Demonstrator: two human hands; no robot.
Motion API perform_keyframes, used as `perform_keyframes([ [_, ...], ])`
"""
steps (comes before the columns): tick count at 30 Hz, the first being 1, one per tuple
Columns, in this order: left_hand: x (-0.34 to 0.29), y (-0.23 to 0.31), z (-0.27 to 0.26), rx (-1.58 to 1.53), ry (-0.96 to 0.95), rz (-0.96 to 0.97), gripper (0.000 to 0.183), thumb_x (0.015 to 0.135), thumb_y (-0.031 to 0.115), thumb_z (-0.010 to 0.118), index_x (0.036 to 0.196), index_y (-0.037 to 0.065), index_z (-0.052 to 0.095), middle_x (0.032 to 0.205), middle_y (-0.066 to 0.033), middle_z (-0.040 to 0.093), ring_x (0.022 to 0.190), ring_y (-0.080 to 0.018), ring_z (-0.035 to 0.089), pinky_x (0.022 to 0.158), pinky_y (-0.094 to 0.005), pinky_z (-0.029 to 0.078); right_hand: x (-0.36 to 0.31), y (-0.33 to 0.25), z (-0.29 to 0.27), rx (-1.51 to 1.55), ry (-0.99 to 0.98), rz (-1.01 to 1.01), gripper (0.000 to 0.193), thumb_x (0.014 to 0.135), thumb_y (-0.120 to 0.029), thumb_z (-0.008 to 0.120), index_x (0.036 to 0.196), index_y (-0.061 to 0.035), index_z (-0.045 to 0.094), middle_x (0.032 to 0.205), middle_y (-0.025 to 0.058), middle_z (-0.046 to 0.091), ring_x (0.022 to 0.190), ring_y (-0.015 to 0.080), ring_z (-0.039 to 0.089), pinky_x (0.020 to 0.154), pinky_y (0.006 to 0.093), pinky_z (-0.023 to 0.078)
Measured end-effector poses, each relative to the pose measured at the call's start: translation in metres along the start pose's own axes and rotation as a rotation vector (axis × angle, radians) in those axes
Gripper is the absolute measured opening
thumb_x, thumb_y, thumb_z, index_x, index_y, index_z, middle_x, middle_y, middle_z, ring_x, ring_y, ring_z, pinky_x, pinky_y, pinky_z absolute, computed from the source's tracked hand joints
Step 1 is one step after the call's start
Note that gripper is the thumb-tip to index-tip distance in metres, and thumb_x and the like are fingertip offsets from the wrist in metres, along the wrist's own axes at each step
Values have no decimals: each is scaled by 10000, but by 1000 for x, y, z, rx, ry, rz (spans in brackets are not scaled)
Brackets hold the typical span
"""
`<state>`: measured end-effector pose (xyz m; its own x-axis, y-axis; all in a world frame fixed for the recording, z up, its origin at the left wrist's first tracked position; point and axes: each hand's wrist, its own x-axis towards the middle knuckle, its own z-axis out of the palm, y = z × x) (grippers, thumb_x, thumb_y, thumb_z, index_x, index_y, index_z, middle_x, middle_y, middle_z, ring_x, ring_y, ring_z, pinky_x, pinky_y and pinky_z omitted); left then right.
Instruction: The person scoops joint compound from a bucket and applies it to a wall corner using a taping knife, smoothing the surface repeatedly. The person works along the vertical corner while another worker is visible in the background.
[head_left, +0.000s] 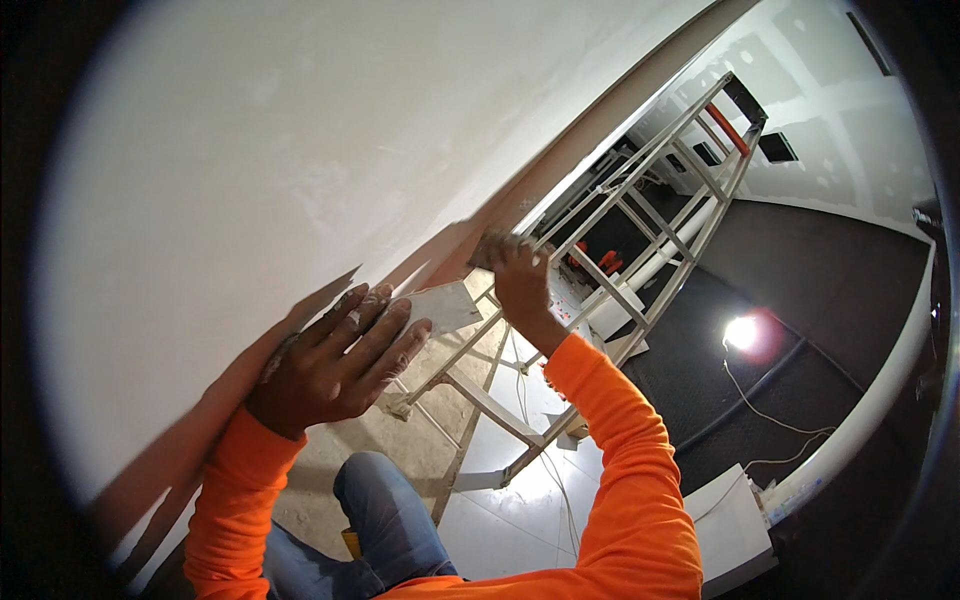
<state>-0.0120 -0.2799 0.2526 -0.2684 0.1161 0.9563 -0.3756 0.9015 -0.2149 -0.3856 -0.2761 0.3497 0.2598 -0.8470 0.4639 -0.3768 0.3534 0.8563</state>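
My left hand [345, 355] is close to the pale wall, its fingers laid out over a thin, flat, pale blade [445, 306]. White smears mark its fingertips; the thumb is hidden beneath. The blade sticks out past the fingers to the right. My right hand [524, 288] is closed round a dark, flat scraper [487, 250], held up beside the wall's far edge. The fingers cover most of that tool, so its full shape is hard to tell. The large plastered wall [270, 150] rises along my left, with the shadows of my arms and hands on it.
A metal stepladder [590, 270] stands ahead to the right, crossing behind my right hand. A bright work lamp [741, 333] with a trailing cable [775, 420] is on the dark floor at right. Beyond are a patched wall [840, 110] and a white box-like piece [728, 530].
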Motion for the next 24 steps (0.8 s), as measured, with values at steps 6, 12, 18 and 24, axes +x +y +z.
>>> perform_keyframes([
  [6,1,-2,1,37,-4,35,343,1008,187,642,1338,102,677,1239,-143,736,1202,-315,699,1084,-477,551,-6,10,7,67,188,66,442,908,-164,623,1346,-208,673,1260,33,661,1167,256,594,1006,514,430],
  [12,0,-2,2,51,-7,33,334,1008,188,640,1327,100,685,1233,-140,739,1188,-315,706,1078,-483,556,18,52,28,-162,255,18,563,934,-199,614,1494,-212,561,1395,50,598,1231,270,568,1029,519,414],
  [18,0,-1,1,-23,-11,-3,327,1010,159,631,1325,94,685,1253,-144,731,1188,-312,705,1083,-481,553,-15,11,7,51,93,-17,466,929,-196,604,1391,-210,655,1343,54,608,1166,278,581,951,543,439],
  [24,0,-1,1,18,-3,18,332,1004,139,636,1328,88,681,1260,-151,727,1189,-311,703,1084,-471,554,30,37,-4,33,171,173,449,960,-182,610,1408,-162,603,1338,111,607,1181,288,578,986,565,444],
])
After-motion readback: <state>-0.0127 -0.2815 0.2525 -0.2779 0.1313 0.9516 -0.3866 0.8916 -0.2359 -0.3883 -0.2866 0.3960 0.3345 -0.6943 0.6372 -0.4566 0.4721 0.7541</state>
